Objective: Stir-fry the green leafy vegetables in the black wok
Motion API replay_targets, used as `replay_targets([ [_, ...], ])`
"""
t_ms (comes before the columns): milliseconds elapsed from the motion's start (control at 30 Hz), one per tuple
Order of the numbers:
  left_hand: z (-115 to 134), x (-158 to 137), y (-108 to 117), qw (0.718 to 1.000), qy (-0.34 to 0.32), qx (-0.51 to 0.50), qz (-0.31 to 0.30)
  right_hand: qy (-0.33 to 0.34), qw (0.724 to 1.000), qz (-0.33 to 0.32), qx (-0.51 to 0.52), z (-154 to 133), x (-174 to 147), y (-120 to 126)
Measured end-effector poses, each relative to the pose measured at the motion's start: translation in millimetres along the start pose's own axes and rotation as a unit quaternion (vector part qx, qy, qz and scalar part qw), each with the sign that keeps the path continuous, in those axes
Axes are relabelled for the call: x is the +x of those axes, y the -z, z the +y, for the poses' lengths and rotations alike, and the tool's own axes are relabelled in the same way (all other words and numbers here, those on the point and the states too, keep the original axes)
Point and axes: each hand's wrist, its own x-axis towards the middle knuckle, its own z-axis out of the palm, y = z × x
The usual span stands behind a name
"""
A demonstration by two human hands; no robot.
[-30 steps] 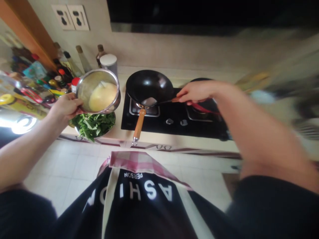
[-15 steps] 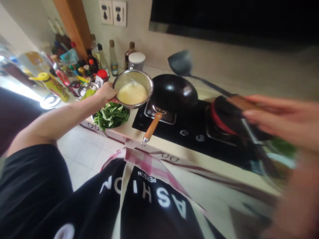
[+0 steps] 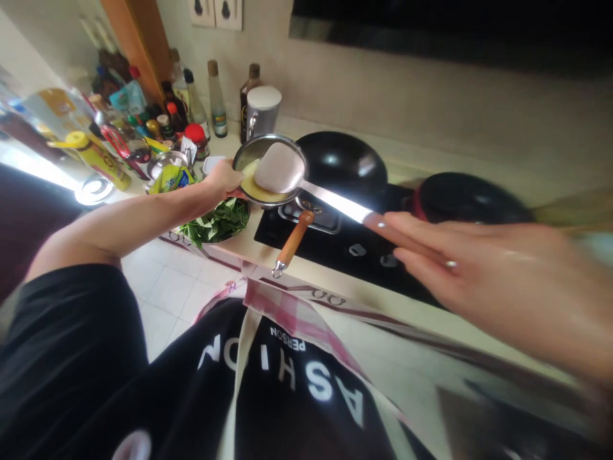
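My left hand (image 3: 227,180) grips the near-left rim of a metal bowl (image 3: 245,151), which is tilted beside the wok and has pale yellow liquid (image 3: 266,194) in it. My right hand (image 3: 498,268) is closed round the wooden handle of a wok spatula (image 3: 282,167). Its broad metal blade lies over the bowl's opening and covers part of the liquid; I cannot tell whether it touches. Behind stands a black wok (image 3: 342,160) on the left burner, its wooden handle (image 3: 294,244) pointing toward me.
Leafy greens (image 3: 218,222) fill a container under my left forearm. A dark pan (image 3: 472,195) sits on the right burner. Bottles, a red-lidded jar (image 3: 195,137) and a lidded grey mug (image 3: 263,112) crowd the back left. Control knobs (image 3: 357,250) line the hob's front.
The spatula has swung down and left from above the hob to over the bowl. My left hand has shifted the bowl slightly right, and it tilts more.
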Motion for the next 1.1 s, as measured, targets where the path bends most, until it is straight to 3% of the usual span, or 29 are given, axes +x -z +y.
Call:
replay_targets([
  [100, -4, 1, -3, 1.0, -0.004, -0.002, 0.005, 0.095, 0.961, -0.05, -0.253, -15, 1, -5],
  [233, -8, 1, -5, 1.0, 0.005, 0.008, 0.007, 0.088, 0.925, -0.116, -0.352, -27, 6, -12],
  [333, -12, 4, -8, 1.0, 0.013, -0.007, 0.006, 0.099, 0.919, -0.139, -0.354, -33, 9, -18],
  [567, -19, 9, -12, 0.999, 0.017, -0.022, 0.023, 0.136, 0.912, -0.123, -0.366, -36, 9, -34],
  [867, -25, 15, -14, 0.999, 0.025, 0.022, 0.011, 0.124, 0.929, -0.147, -0.318, -42, 19, -42],
  [1100, -15, 5, -12, 1.0, 0.027, 0.002, 0.006, 0.148, 0.965, -0.127, -0.172, -13, 33, -44],
])
